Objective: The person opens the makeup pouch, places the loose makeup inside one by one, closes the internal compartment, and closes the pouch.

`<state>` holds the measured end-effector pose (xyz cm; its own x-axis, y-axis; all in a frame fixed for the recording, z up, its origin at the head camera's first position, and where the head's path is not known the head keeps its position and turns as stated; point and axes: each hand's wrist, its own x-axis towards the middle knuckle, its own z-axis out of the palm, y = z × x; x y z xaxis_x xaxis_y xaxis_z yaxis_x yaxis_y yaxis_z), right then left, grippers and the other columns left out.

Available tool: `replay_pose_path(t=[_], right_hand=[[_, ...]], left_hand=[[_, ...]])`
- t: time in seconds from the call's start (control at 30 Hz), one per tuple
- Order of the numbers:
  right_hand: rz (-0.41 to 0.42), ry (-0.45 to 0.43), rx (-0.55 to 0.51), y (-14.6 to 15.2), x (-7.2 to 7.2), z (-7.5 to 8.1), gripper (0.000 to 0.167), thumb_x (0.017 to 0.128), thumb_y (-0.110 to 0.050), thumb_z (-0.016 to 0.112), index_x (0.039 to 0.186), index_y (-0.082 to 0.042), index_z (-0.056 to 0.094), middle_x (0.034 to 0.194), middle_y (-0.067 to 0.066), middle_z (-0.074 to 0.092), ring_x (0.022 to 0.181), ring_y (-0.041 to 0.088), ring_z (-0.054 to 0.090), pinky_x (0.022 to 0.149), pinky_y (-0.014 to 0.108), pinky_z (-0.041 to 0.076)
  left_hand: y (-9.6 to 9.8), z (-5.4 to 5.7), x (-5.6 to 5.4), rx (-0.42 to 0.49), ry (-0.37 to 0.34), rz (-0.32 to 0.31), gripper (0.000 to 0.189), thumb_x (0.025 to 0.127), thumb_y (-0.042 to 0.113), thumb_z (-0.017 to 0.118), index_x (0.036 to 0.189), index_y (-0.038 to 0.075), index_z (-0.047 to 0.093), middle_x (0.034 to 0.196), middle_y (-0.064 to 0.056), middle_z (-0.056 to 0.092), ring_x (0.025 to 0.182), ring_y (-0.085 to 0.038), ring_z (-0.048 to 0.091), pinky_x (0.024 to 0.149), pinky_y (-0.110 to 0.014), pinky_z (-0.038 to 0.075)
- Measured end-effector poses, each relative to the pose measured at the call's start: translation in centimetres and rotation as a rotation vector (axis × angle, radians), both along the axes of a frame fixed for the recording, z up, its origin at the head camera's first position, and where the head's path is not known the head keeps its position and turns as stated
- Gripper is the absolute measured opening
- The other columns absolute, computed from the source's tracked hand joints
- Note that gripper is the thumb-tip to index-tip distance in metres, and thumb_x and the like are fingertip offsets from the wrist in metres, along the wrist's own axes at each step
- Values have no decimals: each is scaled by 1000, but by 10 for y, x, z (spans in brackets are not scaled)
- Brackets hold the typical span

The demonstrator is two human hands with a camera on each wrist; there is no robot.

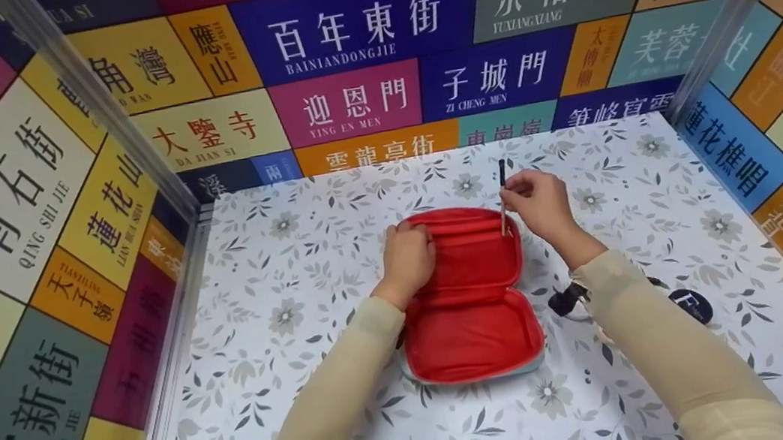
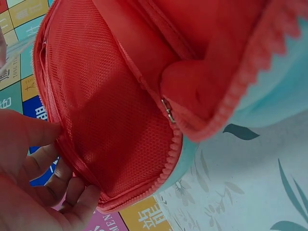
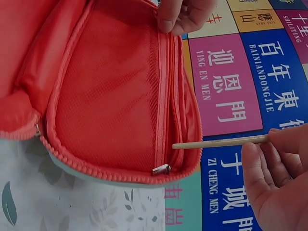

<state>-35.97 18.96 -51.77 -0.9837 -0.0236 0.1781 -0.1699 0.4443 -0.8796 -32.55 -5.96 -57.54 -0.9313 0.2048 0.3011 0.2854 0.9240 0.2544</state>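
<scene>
A zip case (image 1: 476,374) with red lining and a pale blue outside lies unfolded on the table. Its far half has a mesh pocket (image 3: 110,91) with a zip along the edge. My left hand (image 1: 407,254) pinches the pocket's edge at the far left, as the left wrist view (image 2: 43,178) also shows. Between thumb and fingers, my right hand (image 1: 539,204) holds a thin stick (image 3: 216,143), black at its upper end and cream at its lower. The cream tip is at the pocket's zip opening, near the metal zip pull (image 3: 161,169).
To the right of the case, a round black disc (image 1: 690,306) with a white letter lies partly behind the right sleeve. A black item (image 1: 566,299) shows by the right wrist. Sign-patterned walls (image 1: 351,25) bound the flowered tabletop (image 1: 276,265) at the back and sides.
</scene>
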Motion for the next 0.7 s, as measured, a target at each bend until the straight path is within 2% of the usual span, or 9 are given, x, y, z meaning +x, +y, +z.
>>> replay_pose_path(t=[0.13,0.23,0.57,0.7], right_hand=[[-2,10,-52,-6,-1,-2,17,99,-7,71,107,7,71,100,22,74,73,-2,67,71,14,59],[-8,28,-53,-11,-1,-2,16,99,-7,71,107,6,72,100,22,75,73,-2,67,70,14,58],[-9,52,55,-20,-2,-5,15,100,-13,72,107,1,74,103,19,78,80,-1,66,72,10,53],[11,41,55,-22,-3,-8,14,100,-12,71,107,0,74,102,18,78,80,2,67,71,11,54]], left_hand=[[0,2,1,8,-11,2,14,98,20,69,94,9,75,94,-11,75,92,-34,63,90,-45,48],[0,4,2,11,-15,5,14,98,21,68,94,9,75,95,-11,75,92,-35,63,90,-45,48],[0,6,3,-9,-43,17,13,99,21,68,98,11,76,100,-10,75,97,-33,63,93,-42,47],[-1,6,4,-19,-15,9,12,98,20,69,96,11,76,95,-9,76,97,-32,64,92,-42,46]])
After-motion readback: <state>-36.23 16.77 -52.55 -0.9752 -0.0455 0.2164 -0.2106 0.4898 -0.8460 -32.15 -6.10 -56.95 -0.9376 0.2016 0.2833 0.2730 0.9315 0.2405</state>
